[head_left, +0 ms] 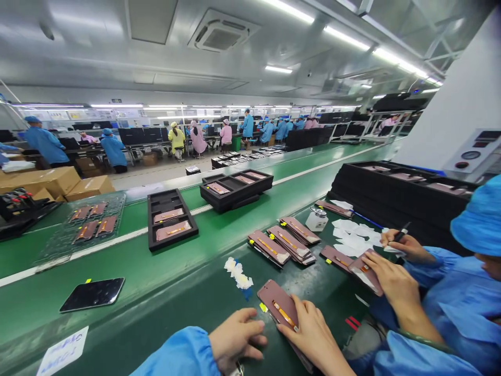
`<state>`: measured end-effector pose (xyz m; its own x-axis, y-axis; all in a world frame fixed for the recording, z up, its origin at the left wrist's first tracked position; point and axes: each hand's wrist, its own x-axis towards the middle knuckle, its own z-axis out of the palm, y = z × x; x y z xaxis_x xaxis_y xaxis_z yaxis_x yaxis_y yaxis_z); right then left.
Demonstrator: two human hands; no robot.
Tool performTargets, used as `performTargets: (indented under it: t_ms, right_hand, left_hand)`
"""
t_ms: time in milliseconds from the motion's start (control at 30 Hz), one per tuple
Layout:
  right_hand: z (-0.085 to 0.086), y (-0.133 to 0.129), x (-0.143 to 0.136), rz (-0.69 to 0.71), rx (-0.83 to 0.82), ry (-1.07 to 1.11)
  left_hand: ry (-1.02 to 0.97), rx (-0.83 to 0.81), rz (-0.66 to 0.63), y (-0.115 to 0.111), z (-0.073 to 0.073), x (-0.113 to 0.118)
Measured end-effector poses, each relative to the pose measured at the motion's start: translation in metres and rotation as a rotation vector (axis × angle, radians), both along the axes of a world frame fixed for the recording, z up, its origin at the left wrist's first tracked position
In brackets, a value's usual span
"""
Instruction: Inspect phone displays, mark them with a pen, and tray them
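Note:
My right hand point(311, 331) grips a phone point(276, 297) with a dusty-pink back, an orange flex cable and a yellow tab at its edge. Just to the left hovers my left hand point(239, 337), its fingers loosely curled and apart. A small shiny metal piece point(238, 369) shows below that hand at the bottom edge; whether the palm holds it I cannot tell. Crumpled white wipes point(238, 272) lie beyond my hands. Stacks of similar pink-backed phones point(289, 241) rest past the held one.
At right a co-worker in blue point(450, 292) handles another phone point(366, 272) beside white sheets point(354, 235) and a small dispenser bottle point(316, 219). Black foam trays point(172, 245) sit on the green conveyor point(164, 282), with a clear tray point(58, 235) and a dark-screened phone point(93, 294) at left.

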<state>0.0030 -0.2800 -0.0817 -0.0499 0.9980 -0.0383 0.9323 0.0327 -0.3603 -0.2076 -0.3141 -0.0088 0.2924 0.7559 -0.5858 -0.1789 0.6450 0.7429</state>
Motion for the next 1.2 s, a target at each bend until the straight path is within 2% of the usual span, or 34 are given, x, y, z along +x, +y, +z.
performTargets:
  t_ms: [167, 333, 433, 567, 733, 800, 867, 967, 1033, 1100, 1200]
  right_hand:
    - [-0.011, -0.002, 0.003, -0.030, 0.041, 0.108]
    - [-0.015, 0.006, 0.014, -0.078, -0.077, 0.351]
    - [-0.013, 0.013, 0.019, -0.083, -0.120, 0.473]
    - [-0.006, 0.014, 0.019, -0.024, -0.105, 0.522]
    - [0.007, 0.006, 0.010, 0.059, -0.094, 0.542]
    - [0.012, 0.005, 0.006, 0.108, -0.112, 0.566]
    - [0.018, 0.008, 0.003, 0.170, -0.136, 0.602]
    - [0.036, 0.015, -0.007, 0.257, -0.155, 0.675]
    - [0.054, 0.018, -0.020, 0.340, -0.173, 0.718]
    - [0.075, 0.020, -0.040, 0.490, -0.227, 0.681]
    - [0.102, 0.016, -0.081, 0.839, -0.331, 0.530]
  left_hand:
    - [-0.118, -0.054, 0.021, -0.002, -0.016, 0.045]
    - [-0.243, -0.036, 0.028, -0.006, -0.025, 0.063]
    - [-0.256, -0.080, 0.088, -0.010, -0.019, 0.064]
    - [-0.211, -0.130, 0.166, -0.014, -0.003, 0.065]
    - [-0.212, -0.102, 0.157, -0.021, -0.001, 0.061]
    - [-0.198, -0.111, 0.154, -0.028, 0.003, 0.050]
    - [-0.160, -0.095, 0.189, -0.039, 0.014, 0.031]
    - [-0.095, 0.044, 0.316, -0.057, 0.038, -0.013]
    - [-0.023, 0.160, 0.455, -0.069, 0.054, -0.045]
    - [0.118, 0.282, 0.619, -0.081, 0.064, -0.074]
    - [0.460, 0.473, 0.794, -0.102, 0.067, -0.105]
